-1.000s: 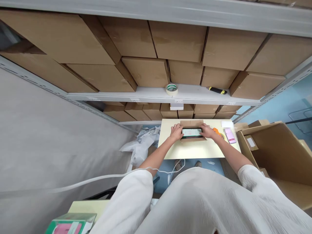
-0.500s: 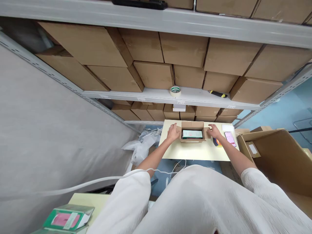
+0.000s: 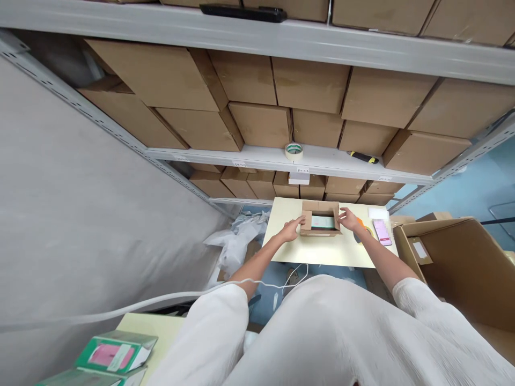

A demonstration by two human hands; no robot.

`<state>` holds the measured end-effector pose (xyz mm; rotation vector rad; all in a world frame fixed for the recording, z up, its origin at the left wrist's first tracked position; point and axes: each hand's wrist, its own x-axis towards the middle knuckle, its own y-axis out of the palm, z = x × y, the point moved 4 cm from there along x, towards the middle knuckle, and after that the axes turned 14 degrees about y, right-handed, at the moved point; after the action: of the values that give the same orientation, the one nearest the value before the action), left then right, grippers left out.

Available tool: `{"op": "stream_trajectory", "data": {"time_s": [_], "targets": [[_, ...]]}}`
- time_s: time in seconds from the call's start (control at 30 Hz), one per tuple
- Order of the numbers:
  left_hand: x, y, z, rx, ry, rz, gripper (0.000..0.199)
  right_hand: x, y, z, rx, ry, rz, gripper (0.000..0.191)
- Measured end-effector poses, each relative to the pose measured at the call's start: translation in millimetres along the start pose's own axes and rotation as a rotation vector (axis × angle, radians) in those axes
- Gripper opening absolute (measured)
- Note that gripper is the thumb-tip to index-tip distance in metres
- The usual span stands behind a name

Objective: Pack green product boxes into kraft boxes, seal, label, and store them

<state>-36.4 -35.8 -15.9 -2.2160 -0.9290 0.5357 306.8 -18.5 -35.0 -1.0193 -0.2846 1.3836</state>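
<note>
Shelving [image 3: 257, 154] full of brown boxes is rising behind a pale desk [image 3: 306, 255]. Small open carton [image 3: 321, 233] is sitting on the desk, between the person's two hands, long axis running side to side; a green-and-white box [image 3: 323, 221] is lying inside, lined up the same way. Left hand [image 3: 290, 230] is working at the left end, fingers extended, touching the left flap [image 3: 306, 220]; I'm not able to tell if it's pinching. Right hand [image 3: 348, 219] is bending its fingers at the right end, grip unclear from here. Neither hand is looking clearly nearer.
</note>
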Motion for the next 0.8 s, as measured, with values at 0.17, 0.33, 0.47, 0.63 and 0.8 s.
{"op": "stream_trajectory", "data": {"time_s": [0.17,0.33,0.47,0.63,0.8], "targets": [[-7.4,8.6,5.2,0.02,0.009,0.036,0.1,6.5,6.1,-4.6,-0.018,0.101,-0.001,0.075],[-8.2,11.0,6.8,-0.093,-0.014,-0.062,0.09,14.6,8.4,-2.9,-0.001,0.099,0.046,0.085],[-6.5,13.3,7.3,-0.205,-0.023,-0.139,0.082,14.7,8.5,-1.5,0.145,0.065,0.065,0.078],[-1.3,13.3,5.8,-0.235,-0.109,-0.231,0.069,9.4,2.9,-2.1,0.288,0.032,0.085,0.051],[7.9,13.2,4.9,-0.219,-0.194,-0.311,0.068,-0.7,-1.8,-1.0,0.239,0.045,0.184,0.033]]}}
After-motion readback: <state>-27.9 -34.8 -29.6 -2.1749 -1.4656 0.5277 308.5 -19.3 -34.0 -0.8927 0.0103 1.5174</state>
